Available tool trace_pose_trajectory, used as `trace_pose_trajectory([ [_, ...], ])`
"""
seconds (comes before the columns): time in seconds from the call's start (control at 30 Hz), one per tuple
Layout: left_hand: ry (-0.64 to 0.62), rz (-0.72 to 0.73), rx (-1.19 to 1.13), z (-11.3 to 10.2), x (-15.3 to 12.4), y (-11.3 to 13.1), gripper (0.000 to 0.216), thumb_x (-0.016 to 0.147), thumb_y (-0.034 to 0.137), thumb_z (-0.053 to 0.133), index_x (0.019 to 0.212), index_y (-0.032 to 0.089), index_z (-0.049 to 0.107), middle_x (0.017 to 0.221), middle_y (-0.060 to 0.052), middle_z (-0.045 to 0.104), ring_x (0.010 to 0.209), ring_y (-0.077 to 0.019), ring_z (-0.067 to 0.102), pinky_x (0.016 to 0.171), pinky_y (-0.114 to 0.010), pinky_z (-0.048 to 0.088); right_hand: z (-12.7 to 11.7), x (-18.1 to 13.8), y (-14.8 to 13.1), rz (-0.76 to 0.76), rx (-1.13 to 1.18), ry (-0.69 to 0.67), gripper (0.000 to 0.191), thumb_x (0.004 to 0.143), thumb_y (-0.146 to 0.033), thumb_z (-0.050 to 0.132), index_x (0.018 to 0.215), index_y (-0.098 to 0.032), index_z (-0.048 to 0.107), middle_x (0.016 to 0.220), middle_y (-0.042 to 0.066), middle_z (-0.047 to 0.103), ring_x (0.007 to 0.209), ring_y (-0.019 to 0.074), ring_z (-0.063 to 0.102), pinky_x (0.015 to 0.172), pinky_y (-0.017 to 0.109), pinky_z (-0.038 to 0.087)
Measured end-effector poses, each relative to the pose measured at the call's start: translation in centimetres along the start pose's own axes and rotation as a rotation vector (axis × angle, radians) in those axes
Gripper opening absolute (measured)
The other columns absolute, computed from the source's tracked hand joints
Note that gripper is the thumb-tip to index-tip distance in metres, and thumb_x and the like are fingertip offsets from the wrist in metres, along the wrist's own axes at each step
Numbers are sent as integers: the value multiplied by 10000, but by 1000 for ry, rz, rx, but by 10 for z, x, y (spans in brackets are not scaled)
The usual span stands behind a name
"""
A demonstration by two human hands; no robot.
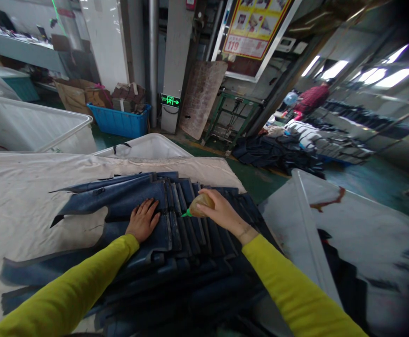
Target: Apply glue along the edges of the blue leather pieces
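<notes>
Overlapping dark blue denim pieces (130, 192) lie fanned out in rows on a cloth-covered table, their hemmed edges stepping off to the right. My left hand (143, 220) rests flat on the top piece with its fingers stretched out, holding nothing. Gripped in my right hand (221, 213) is a small squeeze bottle (201, 206) with a yellowish-brown body and a green nozzle. The bottle is tilted, its tip pointing left and down just over the denim edges. Whether the tip touches the fabric I cannot tell.
Pale cloth (81, 171) covers the table. A white bin (306, 243) stands at the right with dark fabric inside. More white bins (42, 121) and a blue crate (120, 120) are beyond the table. A person in red (313, 98) is far right, near heaped dark garments (278, 152).
</notes>
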State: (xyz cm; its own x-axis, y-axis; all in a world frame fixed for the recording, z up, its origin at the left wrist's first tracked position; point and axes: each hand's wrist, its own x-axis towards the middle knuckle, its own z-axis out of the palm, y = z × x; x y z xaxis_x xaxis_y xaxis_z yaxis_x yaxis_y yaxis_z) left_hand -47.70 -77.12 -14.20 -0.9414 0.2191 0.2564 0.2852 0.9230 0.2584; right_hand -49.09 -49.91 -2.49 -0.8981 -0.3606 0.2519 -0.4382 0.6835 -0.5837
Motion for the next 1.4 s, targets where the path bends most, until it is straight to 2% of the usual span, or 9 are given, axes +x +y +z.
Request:
trace_pose_trajectory([
  [0.1, -4, -9, 0, 0, 0, 1, 462, 894, 423, 292, 1317, 249, 361, 1373, -69, 400, 1267, -230, 331, 1009, -469, 301, -1, -11, 1, -14, 13, -38, 399, 759, -289, 593, 1139, -217, 493, 1060, 52, 548, 1004, 190, 525, 917, 349, 398],
  [0.3, 16, 1, 19, 2, 0, 2, 457, 895, 421, 291, 1314, 252, 361, 1370, -58, 406, 1270, -221, 330, 1014, -449, 301, 1, -14, -1, -16, 33, 60, 410, 769, -280, 585, 1158, -210, 476, 1108, 62, 519, 1058, 191, 494, 952, 353, 371],
  [0.43, 12, 7, 15, 2, 0, 2, 460, 894, 419, 300, 1316, 246, 359, 1371, -59, 403, 1269, -222, 331, 1013, -447, 305, 0, -21, -1, 15, 33, 7, 405, 762, -276, 592, 1145, -197, 488, 1076, 59, 529, 1022, 184, 511, 937, 342, 382],
  [0.63, 13, 0, 15, 3, 0, 2, 462, 894, 418, 298, 1320, 250, 355, 1377, -65, 396, 1275, -225, 322, 1013, -453, 303, -8, -45, 1, 101, 90, -149, 407, 769, -322, 586, 1151, -214, 493, 1075, 54, 547, 1009, 193, 527, 906, 345, 407],
  [0.87, 26, 3, 12, 3, 0, 3, 464, 885, 410, 326, 1318, 249, 369, 1362, -69, 415, 1267, -226, 336, 1011, -449, 314, -4, -48, 7, 146, 110, -50, 417, 769, -339, 585, 1152, -203, 490, 1099, 60, 542, 1036, 193, 519, 931, 352, 392],
  [1.07, 16, 0, 21, 4, 0, 3, 471, 890, 425, 304, 1325, 249, 354, 1371, -74, 403, 1272, -228, 328, 1016, -451, 302, -12, -63, 9, 243, 212, -166, 418, 766, -376, 588, 1143, -215, 505, 1114, 49, 563, 1033, 202, 538, 925, 357, 405],
  [1.4, 9, 0, 25, 3, 0, 4, 467, 891, 417, 302, 1322, 246, 356, 1366, -75, 408, 1268, -227, 332, 1009, -459, 311, -17, -79, 5, 324, 277, -169, 425, 760, -385, 587, 1137, -204, 511, 1142, 59, 568, 1064, 221, 532, 944, 381, 398],
])
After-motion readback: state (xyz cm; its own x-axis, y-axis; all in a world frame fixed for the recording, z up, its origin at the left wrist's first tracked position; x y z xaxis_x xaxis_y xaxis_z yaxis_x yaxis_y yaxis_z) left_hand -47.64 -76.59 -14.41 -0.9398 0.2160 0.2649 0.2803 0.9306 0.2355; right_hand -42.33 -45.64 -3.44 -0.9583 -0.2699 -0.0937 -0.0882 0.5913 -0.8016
